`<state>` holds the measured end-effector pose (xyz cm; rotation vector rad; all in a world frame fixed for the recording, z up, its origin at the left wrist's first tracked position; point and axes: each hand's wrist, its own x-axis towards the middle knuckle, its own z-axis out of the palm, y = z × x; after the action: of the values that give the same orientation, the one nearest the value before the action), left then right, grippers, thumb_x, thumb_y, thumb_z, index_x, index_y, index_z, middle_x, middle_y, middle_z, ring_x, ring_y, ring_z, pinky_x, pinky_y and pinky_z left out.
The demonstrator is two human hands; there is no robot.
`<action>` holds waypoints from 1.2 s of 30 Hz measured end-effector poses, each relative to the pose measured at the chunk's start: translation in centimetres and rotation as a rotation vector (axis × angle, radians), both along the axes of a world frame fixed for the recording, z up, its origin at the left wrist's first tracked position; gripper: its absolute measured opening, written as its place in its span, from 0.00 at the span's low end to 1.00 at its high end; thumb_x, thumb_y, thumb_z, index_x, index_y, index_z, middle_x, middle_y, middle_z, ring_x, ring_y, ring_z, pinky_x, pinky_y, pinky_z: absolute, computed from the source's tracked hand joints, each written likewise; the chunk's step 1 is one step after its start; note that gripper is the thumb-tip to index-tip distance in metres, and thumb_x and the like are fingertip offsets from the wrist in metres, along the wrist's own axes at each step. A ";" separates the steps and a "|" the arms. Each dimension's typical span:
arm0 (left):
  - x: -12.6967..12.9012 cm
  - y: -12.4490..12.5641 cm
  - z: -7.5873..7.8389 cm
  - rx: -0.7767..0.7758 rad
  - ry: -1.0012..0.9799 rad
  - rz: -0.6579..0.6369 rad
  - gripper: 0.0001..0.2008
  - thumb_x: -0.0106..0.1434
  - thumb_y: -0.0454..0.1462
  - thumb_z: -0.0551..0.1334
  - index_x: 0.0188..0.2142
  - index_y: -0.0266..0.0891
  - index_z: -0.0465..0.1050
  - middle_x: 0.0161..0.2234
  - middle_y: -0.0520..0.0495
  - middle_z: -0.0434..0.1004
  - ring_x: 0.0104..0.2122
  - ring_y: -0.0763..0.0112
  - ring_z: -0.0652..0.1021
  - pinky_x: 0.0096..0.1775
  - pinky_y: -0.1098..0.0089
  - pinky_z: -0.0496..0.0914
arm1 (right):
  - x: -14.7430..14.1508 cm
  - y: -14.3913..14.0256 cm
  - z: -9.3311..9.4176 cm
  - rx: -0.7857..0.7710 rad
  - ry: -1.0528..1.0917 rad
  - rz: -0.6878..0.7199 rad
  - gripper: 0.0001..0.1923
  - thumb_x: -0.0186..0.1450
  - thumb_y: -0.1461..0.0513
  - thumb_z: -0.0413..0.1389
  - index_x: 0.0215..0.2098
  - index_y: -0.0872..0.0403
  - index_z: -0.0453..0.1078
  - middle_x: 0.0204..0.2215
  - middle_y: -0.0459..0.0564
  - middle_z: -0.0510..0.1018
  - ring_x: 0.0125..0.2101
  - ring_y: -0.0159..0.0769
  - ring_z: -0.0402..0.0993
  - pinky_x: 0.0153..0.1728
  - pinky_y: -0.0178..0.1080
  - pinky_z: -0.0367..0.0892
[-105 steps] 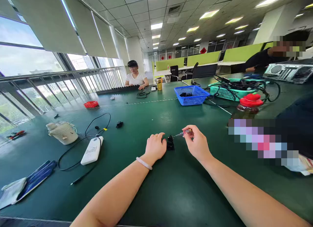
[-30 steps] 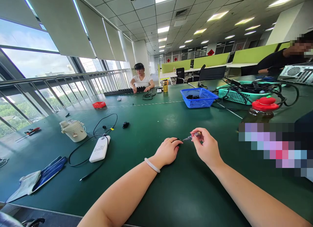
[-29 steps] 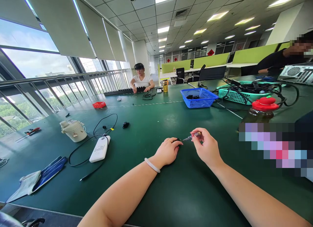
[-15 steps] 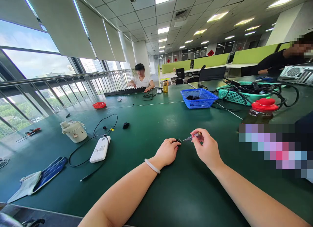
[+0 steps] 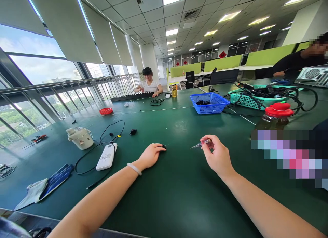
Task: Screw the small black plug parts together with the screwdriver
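My left hand (image 5: 150, 155), with a pale bangle at the wrist, rests on the green table, its fingers closed on a small black part (image 5: 164, 147). Most of that part is under the fingertips, so its kind is hidden. To the right, my right hand (image 5: 216, 154) grips a slim screwdriver (image 5: 197, 145) between thumb and fingers. Its thin tip points left, toward the black part but well apart from it. Beyond my left hand lies another small black piece (image 5: 133, 132).
A white power bank (image 5: 107, 156) with a black cable, a cream bottle (image 5: 80, 138) and a blue-white glove (image 5: 48, 186) lie at left. Farther off are a blue basket (image 5: 210, 108), a teal basket (image 5: 246, 102) of cables and a red-lidded jar (image 5: 278, 111). Two people sit beyond.
My left hand has moved left with the small black part, away from the screwdriver tip. My right hand stays nearly in place with the screwdriver. The view has shifted slightly.
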<state>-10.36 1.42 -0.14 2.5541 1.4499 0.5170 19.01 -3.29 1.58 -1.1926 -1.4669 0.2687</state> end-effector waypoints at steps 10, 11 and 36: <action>-11.2 3.1 0.6 0.082 0.096 0.511 0.25 0.59 0.24 0.49 0.46 0.39 0.80 0.53 0.46 0.76 0.53 0.63 0.73 0.59 0.63 0.64 | 0.0 0.2 -0.4 0.000 -0.007 -0.006 0.08 0.63 0.57 0.52 0.38 0.51 0.68 0.32 0.50 0.79 0.29 0.38 0.76 0.33 0.40 0.73; -11.3 3.3 0.4 0.087 0.092 0.525 0.25 0.58 0.24 0.50 0.47 0.40 0.80 0.54 0.46 0.75 0.53 0.63 0.73 0.59 0.62 0.65 | 0.0 0.2 -0.4 0.000 -0.008 -0.007 0.08 0.63 0.57 0.52 0.38 0.51 0.68 0.32 0.50 0.79 0.29 0.38 0.76 0.34 0.40 0.73; -9.0 4.2 -0.4 0.180 -0.061 0.721 0.17 0.63 0.31 0.55 0.47 0.39 0.79 0.54 0.40 0.74 0.51 0.58 0.75 0.54 0.61 0.69 | -0.1 0.2 -0.3 -0.022 0.012 -0.006 0.09 0.63 0.56 0.52 0.38 0.51 0.68 0.32 0.49 0.79 0.28 0.38 0.77 0.33 0.40 0.73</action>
<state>-19.38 5.62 -0.52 2.0286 2.3793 0.8330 18.87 -3.04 1.28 -1.2110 -1.4534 0.2888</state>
